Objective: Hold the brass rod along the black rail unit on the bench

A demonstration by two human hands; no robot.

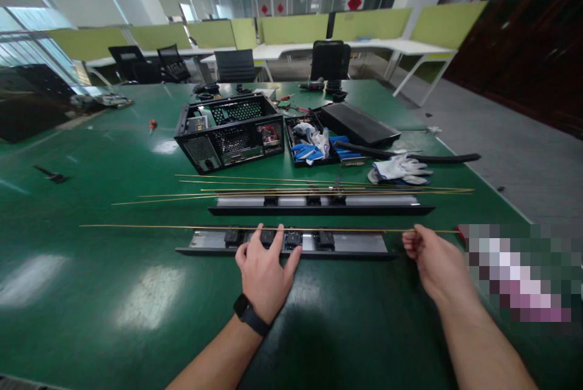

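Note:
My left hand (264, 268), with a black watch on its wrist, lies spread on the near black-and-silver rail (359, 244), its fingers over the small black blocks (291, 237) set along it. My right hand (430, 253) is closed in a pinch on the right end of a long thin brass rod (182, 227) that runs across the top of this rail. A second, similar rail (387, 205) lies just behind, with several more brass rods (255, 186) resting on and beyond it.
On the green table (113, 293) stand an open black computer case (228, 132), a black tray of blue parts (314, 147), a black lid (357, 123), white gloves (401, 169) and a black hose (437, 158). Office chairs and desks stand behind. A pixelated patch covers the right.

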